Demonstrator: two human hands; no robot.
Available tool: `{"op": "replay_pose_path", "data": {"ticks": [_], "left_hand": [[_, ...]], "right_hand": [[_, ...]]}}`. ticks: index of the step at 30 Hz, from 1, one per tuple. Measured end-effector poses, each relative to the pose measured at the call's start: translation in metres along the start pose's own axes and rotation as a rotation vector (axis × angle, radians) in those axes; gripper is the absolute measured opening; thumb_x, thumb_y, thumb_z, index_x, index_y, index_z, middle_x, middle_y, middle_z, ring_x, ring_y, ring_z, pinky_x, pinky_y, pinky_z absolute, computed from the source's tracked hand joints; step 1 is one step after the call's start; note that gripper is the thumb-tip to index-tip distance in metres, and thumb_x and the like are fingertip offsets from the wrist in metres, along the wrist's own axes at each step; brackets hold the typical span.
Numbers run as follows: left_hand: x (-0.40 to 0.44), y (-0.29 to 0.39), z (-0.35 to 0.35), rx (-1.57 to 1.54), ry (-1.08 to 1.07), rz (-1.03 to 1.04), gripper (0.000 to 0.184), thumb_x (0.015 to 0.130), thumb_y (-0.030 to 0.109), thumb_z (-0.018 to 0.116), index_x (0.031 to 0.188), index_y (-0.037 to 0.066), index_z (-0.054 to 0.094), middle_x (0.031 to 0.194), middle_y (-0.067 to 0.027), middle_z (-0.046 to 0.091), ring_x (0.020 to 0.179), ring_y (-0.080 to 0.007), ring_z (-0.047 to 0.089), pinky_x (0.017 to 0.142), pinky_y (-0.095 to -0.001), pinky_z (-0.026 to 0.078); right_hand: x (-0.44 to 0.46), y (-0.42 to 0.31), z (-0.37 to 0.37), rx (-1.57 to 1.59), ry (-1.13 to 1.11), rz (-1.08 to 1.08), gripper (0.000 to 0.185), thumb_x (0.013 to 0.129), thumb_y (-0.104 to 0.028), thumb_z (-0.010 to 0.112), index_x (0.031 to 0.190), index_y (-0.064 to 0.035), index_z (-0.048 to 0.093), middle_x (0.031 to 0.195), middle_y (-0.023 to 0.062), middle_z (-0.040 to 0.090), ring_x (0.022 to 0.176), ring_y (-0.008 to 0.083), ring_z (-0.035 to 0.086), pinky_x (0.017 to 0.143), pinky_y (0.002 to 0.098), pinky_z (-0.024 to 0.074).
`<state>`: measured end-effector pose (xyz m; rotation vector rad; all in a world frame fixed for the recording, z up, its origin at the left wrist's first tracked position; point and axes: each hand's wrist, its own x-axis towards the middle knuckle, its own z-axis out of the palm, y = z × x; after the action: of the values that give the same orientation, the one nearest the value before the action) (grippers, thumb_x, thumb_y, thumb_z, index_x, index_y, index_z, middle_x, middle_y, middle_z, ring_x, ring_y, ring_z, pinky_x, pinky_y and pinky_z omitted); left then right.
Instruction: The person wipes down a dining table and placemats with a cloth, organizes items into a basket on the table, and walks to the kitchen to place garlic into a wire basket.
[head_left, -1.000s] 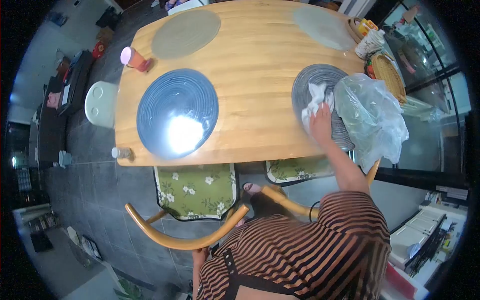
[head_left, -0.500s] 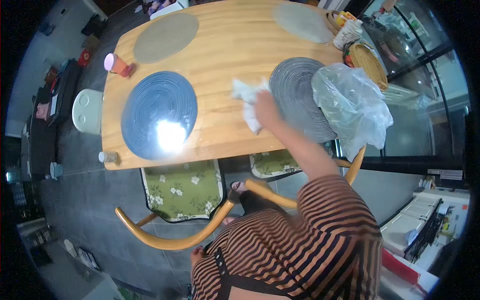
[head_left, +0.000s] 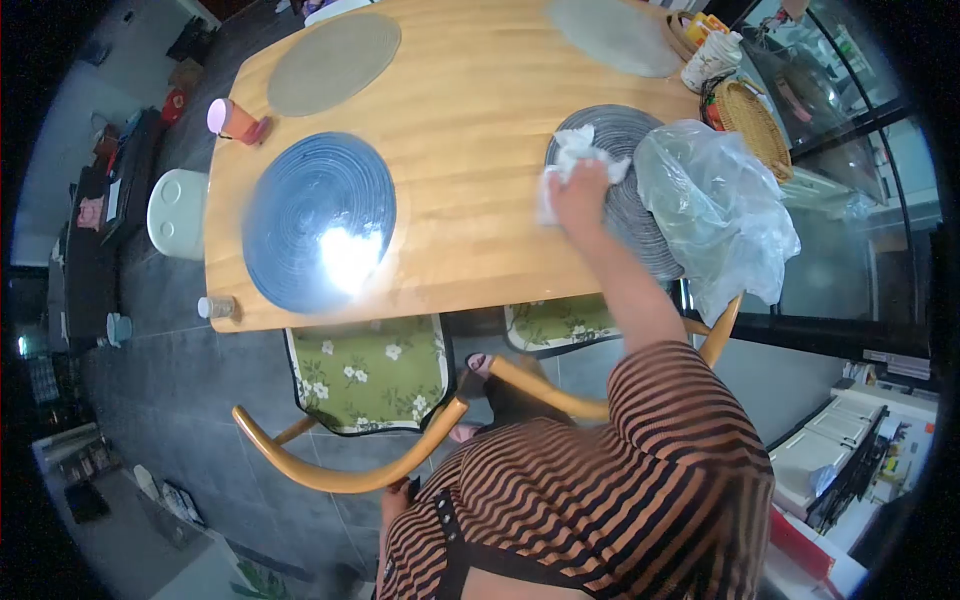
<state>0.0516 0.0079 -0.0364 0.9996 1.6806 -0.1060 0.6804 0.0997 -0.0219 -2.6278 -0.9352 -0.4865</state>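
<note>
My right hand (head_left: 582,195) presses a crumpled white cloth (head_left: 578,148), perhaps a paper wipe, onto the left side of a dark grey round placemat (head_left: 632,215). Its fingers are closed over the cloth. To the right, a clear plastic bag (head_left: 710,205) overlaps that placemat. Down by my waist, my left hand (head_left: 396,498) shows only in part, beside the striped top; its fingers are mostly hidden, with a small dark patch next to them.
The wooden table (head_left: 470,200) also carries a shiny blue placemat (head_left: 310,200), two paler placemats, a pink cup (head_left: 235,122), a small jar (head_left: 216,307) and a wicker basket (head_left: 755,125). Chairs with green flowered cushions (head_left: 370,375) stand at the near edge.
My right hand has moved the cloth rightward from bare wood onto the dark grey placemat. My left hand stays low by my waist. The view has shifted slightly.
</note>
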Motion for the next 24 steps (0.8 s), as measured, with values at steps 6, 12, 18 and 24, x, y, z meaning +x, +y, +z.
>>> {"op": "replay_pose_path", "data": {"ticks": [6, 12, 18, 24], "left_hand": [[0.026, -0.011, 0.007, -0.027, -0.031, 0.071, 0.022, 0.078, 0.009, 0.057, 0.096, -0.003, 0.057, 0.091, -0.0098, 0.061, 0.084, -0.0164, 0.057, 0.075, -0.0277, 0.044], [0.047, -0.034, -0.001, -0.04, -0.083, 0.126, 0.022, 0.078, 0.009, 0.057, 0.096, -0.003, 0.057, 0.092, -0.0101, 0.061, 0.086, -0.0169, 0.057, 0.076, -0.0281, 0.044], [0.05, -0.064, -0.022, -0.071, -0.153, 0.083, 0.02, 0.079, 0.008, 0.055, 0.096, -0.004, 0.057, 0.091, -0.0109, 0.061, 0.086, -0.0173, 0.057, 0.077, -0.0282, 0.044], [0.039, -0.117, -0.053, -0.355, -0.136, 0.034, 0.006, 0.08, 0.005, 0.055, 0.079, 0.0, 0.056, 0.071, -0.0022, 0.055, 0.064, -0.0097, 0.049, 0.06, -0.0231, 0.042]], "right_hand": [[-0.078, -0.114, -0.031, 0.485, -0.079, -0.642, 0.023, 0.079, -0.013, 0.043, 0.093, 0.0038, 0.048, 0.103, 0.0222, 0.048, 0.102, 0.0336, 0.044, 0.088, 0.041, 0.0333], [-0.057, 0.01, -0.029, 0.566, -0.425, -0.127, 0.031, 0.076, -0.006, 0.042, 0.106, 0.002, 0.046, 0.109, 0.0211, 0.047, 0.105, 0.0332, 0.043, 0.092, 0.0392, 0.0323], [-0.121, 0.084, -0.051, 0.05, -0.074, -0.065, 0.037, 0.077, -0.006, 0.043, 0.112, 0.0062, 0.04, 0.116, 0.024, 0.041, 0.112, 0.0367, 0.035, 0.096, 0.0421, 0.0262], [-0.147, -0.074, -0.047, 0.342, -0.088, -0.038, 0.033, 0.083, -0.011, 0.033, 0.111, 0.0072, 0.039, 0.116, 0.0249, 0.04, 0.108, 0.0365, 0.038, 0.095, 0.0415, 0.0269]]}}
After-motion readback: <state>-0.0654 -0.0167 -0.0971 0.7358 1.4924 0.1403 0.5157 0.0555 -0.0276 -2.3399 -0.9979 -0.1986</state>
